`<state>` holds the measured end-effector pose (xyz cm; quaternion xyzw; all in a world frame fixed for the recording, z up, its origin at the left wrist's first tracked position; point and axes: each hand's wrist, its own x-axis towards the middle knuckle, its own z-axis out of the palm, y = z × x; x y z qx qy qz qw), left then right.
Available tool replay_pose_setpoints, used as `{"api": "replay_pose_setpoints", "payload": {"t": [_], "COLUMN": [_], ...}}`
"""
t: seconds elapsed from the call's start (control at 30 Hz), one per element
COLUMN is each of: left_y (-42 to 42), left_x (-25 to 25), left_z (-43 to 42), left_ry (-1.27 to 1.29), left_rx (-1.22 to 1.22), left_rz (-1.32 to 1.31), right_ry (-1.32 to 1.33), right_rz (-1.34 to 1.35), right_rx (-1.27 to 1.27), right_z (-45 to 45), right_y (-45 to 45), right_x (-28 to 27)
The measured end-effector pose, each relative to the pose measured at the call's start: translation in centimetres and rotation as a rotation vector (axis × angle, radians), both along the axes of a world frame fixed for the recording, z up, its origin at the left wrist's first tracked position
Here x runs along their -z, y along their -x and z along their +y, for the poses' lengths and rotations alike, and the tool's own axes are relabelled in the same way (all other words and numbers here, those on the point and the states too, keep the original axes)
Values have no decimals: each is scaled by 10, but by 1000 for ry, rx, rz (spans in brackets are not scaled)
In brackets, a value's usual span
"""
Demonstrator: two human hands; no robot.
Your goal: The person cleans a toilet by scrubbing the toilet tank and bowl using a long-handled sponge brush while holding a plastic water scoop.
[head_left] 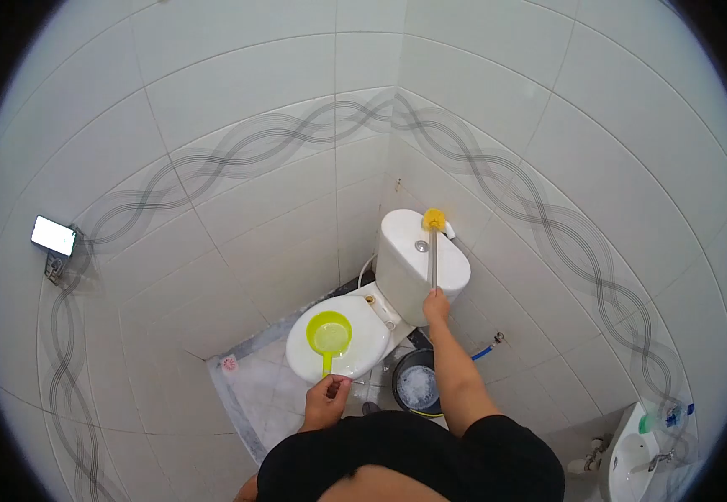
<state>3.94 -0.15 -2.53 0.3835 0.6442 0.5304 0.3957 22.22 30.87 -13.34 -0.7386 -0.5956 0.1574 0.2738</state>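
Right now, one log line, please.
left hand: green dipper | right hand: yellow-headed toilet brush, over cistern lid | black bucket: white suds

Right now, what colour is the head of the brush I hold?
The brush head is yellow, clearest in the head camera view.

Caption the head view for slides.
Left hand holds a green dipper over the toilet lid; right hand, a yellow-headed brush over the cistern.

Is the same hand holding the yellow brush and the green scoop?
No, the right hand holds the brush, while the left hand holds the scoop.
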Motion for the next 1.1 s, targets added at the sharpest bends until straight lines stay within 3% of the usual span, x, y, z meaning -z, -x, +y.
{"api": "replay_pose_setpoints", "payload": {"t": [0.13, 0.23, 0.3, 0.33, 0.4, 0.47, 0.63, 0.7, 0.77, 0.83, 0.9, 0.93, 1.0, 1.1], "left_y": [0, -1, -2, -2, -2, -4, -10, -8, -6, -4, -5, -6, -6, -7], "left_x": [2, -2, -3, 0, 3, 4, 2, 1, -2, 0, 3, 5, 4, -2], "left_z": [2, 2, 3, 2, 1, 3, 2, 3, 1, 0, 1, 0, 2, 0], "left_ry": [-1, -8, -17, -13, 0, -10, -10, -18, 10, 8, 6, 6, 5, 21], "left_rx": [50, 79, 98, 109, 132, 139, 176, 189, 212, 185, 162, 148, 138, 137], "left_rz": [-40, -34, 1, -26, -49, -37, -59, -67, -53, -48, -46, -59, -65, -38], "right_ry": [70, 41, -210, -211, 101, 123, -127, -63, 190, 90, -226, -226, 70, 53], "right_rz": [-102, -65, 106, 104, -41, -40, 110, 73, -3, 54, 96, 98, -33, 24], "right_rx": [-174, -120, 94, 99, 24, 35, 125, 88, 57, 103, 139, 140, 9, 47], "right_z": [-66, -99, -118, -132, -174, -186, -186, -191, -192, -174, -159, -162, -161, -131], "right_y": [-21, -45, -50, -57, -66, -83, -82, -87, -93, -98, -100, -96, -87, -81], "right_x": [-24, -1, 32, 25, -15, -23, -1, -25, -54, -11, 23, 8, -25, -18]}}
